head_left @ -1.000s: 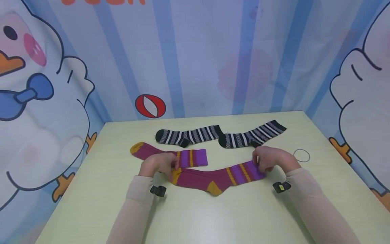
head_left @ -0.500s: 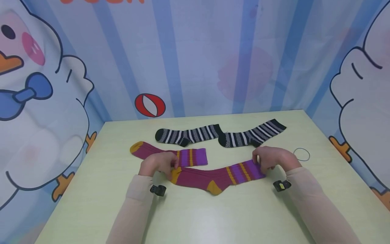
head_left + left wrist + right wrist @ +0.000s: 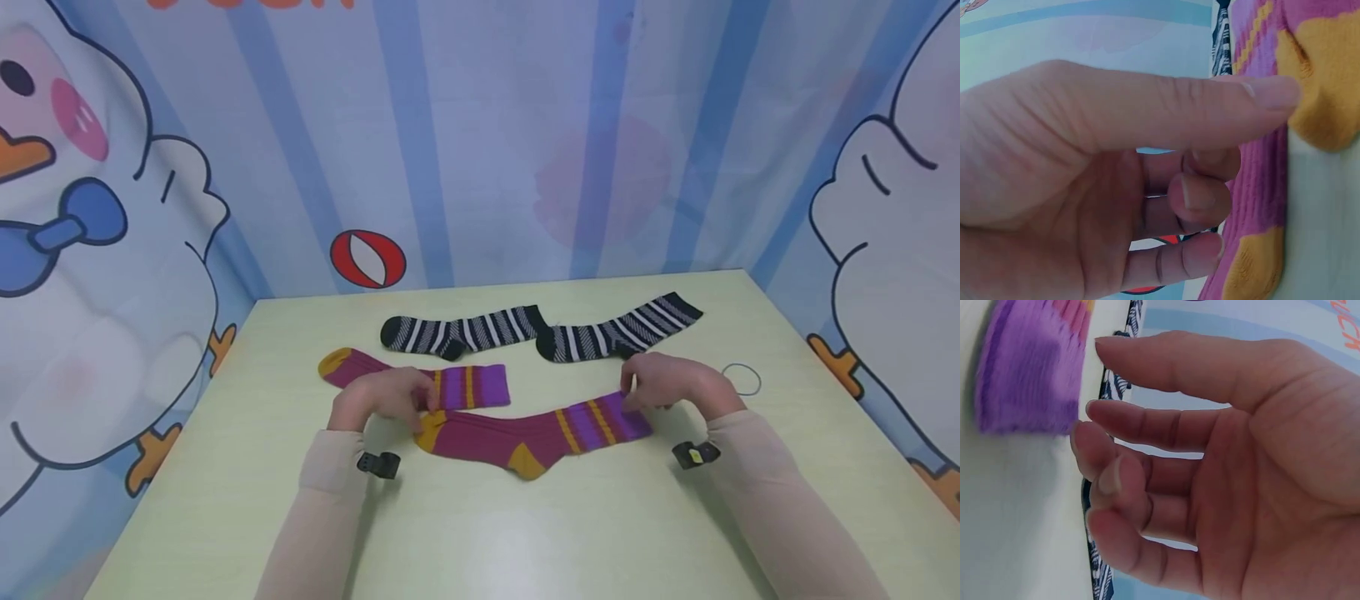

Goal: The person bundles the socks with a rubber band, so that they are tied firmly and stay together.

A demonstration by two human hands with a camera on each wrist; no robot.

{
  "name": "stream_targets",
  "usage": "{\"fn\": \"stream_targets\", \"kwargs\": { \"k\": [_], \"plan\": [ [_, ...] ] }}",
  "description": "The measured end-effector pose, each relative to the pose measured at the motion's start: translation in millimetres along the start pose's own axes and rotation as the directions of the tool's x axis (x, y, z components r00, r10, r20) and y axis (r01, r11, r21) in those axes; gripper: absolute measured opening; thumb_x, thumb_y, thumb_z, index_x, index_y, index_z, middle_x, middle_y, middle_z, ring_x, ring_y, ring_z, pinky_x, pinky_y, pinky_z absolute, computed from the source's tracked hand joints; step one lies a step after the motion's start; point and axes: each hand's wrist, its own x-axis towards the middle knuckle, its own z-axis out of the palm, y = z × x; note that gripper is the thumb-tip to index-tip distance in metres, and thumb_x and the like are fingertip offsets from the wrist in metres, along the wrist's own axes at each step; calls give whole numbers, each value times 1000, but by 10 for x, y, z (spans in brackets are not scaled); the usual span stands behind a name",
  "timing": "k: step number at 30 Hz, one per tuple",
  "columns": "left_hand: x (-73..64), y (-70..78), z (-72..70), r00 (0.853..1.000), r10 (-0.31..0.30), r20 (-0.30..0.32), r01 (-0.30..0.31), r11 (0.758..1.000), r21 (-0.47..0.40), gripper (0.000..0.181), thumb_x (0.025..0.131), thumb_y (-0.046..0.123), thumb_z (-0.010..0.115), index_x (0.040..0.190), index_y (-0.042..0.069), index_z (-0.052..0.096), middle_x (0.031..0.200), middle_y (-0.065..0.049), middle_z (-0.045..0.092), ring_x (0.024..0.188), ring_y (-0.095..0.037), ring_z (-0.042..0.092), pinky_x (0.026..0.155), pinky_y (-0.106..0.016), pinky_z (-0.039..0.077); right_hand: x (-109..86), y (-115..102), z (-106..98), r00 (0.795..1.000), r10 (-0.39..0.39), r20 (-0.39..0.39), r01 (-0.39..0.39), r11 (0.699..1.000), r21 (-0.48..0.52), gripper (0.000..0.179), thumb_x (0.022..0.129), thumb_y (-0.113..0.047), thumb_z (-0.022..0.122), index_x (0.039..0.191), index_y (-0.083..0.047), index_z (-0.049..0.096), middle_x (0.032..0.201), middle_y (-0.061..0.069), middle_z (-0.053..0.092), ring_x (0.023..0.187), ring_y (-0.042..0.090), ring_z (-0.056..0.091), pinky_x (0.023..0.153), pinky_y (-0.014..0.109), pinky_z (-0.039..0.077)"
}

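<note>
A maroon sock [image 3: 487, 437] with mustard toe and heel and a purple striped cuff lies flat at the front. Behind it at the left lies a matching sock [image 3: 474, 387], partly covered by my left hand [image 3: 386, 395]. That hand hovers at the front sock's toe; in the left wrist view its thumb overlaps the toe and its loosely curled fingers grip nothing. My right hand [image 3: 667, 385] is beside the front sock's purple cuff [image 3: 1029, 375]. In the right wrist view its fingers are relaxed, with a gap to the cuff and nothing held.
Two black-and-white striped socks, one left [image 3: 491, 329] and one right [image 3: 648, 327], lie end to end along the back of the pale table [image 3: 525, 542]. A thin ring [image 3: 742, 380] lies at the right. A cartoon-printed curtain [image 3: 510, 150] stands behind the table.
Both hands have let go of the front sock. The left hand has moved slightly left and up from the toe, the right slightly up from the cuff. The socks lie still.
</note>
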Motion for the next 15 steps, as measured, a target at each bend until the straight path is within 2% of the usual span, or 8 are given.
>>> {"fn": "stream_targets", "kwargs": {
  "k": [5,8,10,15],
  "plan": [
    [-21,-42,-87,998,-19,-59,18,1000,-17,12,88,11,76,95,13,67,98,-3,62,94,-23,54,79,-37,48,21,-71,-20,1000,-18,-25,18,1000,0,25,93,-21,69,108,-1,64,84,4,63,65,18,58,57,33,49],
    [-35,-82,-128,989,-64,-131,59,997,-41,10,93,18,72,100,13,67,100,-4,63,94,-23,55,80,-37,50,32,-110,-23,996,-51,-69,51,999,-5,24,94,-20,69,107,0,64,88,5,63,71,18,60,62,34,51],
    [-49,-116,-152,978,-88,-191,80,996,-50,13,95,21,70,104,13,66,102,-6,64,94,-23,57,80,-37,51,38,-136,-24,992,-79,-99,79,997,-7,26,93,-19,69,108,1,64,89,6,65,75,18,61,66,35,52],
    [-83,-222,-199,935,-145,-324,110,986,-122,25,96,23,68,114,6,64,106,-14,65,92,-27,61,76,-37,54,79,-222,-16,979,-131,-158,130,991,-18,28,93,-19,69,109,3,65,92,7,67,78,17,63,71,37,53]
  ]
}}
